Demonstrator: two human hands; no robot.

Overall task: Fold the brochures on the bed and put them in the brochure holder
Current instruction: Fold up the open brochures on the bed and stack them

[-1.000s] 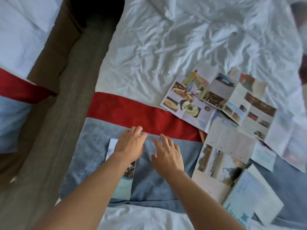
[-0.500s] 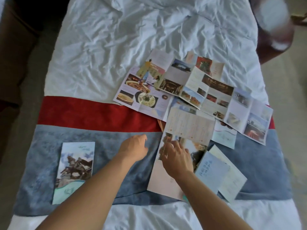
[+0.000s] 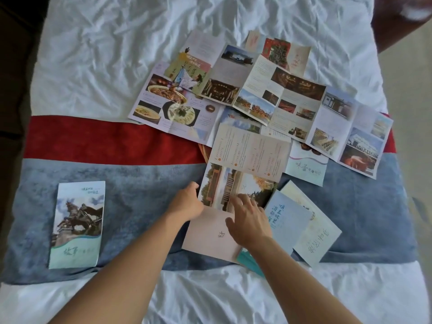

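Observation:
One folded brochure (image 3: 77, 224) with a horse-and-rider cover lies alone on the blue band at the left. A pile of unfolded brochures (image 3: 268, 99) spreads across the bed's middle and right. On top, nearest me, lies a long open brochure (image 3: 243, 164) with a pale blank lower panel. My left hand (image 3: 187, 202) curls at its left edge, fingers on the paper's rim. My right hand (image 3: 249, 218) rests flat on its lower part, fingers spread. A sliver of wicker (image 3: 203, 149), perhaps the holder, peeks out under the pile.
Two folded pale-blue brochures (image 3: 304, 225) overlap just right of my right hand. The bed has a white crumpled sheet (image 3: 117, 54) beyond and a red-and-blue runner (image 3: 105, 141) across it. Dark floor runs along the left edge; a dark blurred object (image 3: 397, 19) sits top right.
My view swung right from the bed's left edge. Both hands left the folded brochure and moved right onto the long open brochure.

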